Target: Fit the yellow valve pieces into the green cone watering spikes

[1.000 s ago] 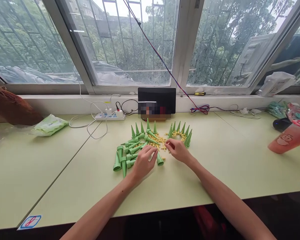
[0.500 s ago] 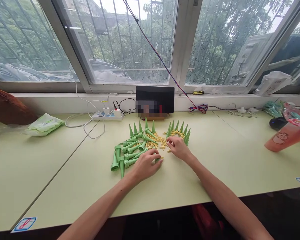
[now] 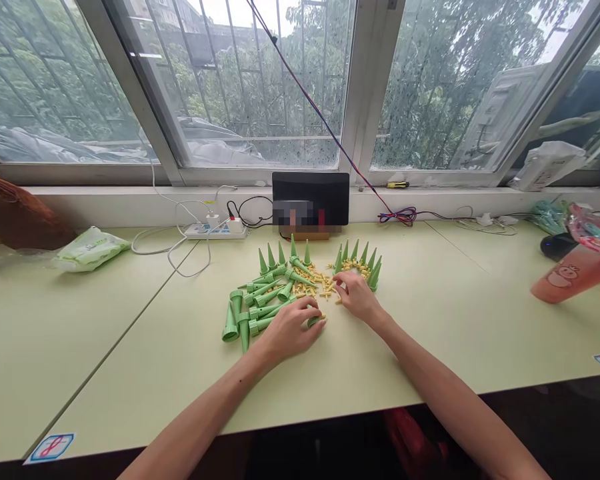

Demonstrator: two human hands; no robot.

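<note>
My left hand (image 3: 296,327) is closed around a green plastic plant-watering spike (image 3: 314,321); most of it is hidden by my fingers, and a bit of yellow shows at its end. The fingers of my right hand (image 3: 357,293) are pinched together at the edge of a pile of small yellow T-shaped valve pieces (image 3: 325,288). What lies between those fingertips, if anything, is too small to make out. Loose green spikes (image 3: 263,297) lie heaped to the left of the pile. Several spikes (image 3: 364,255) stand point-up in an arc beyond my right hand, with yellow pieces among them.
More spikes (image 3: 271,257) stand upright behind the heap. A dark screen (image 3: 310,187) leans at the window wall. Left of it are a power strip (image 3: 217,231) with cables and a green-white packet (image 3: 91,249). A pink drink cup (image 3: 565,273) stands tilted-looking at the right.
Both hands stay in nearly the same place. The right hand's fingertips have barely shifted beside the yellow pile, and the left hand keeps its hold on the spike.
</note>
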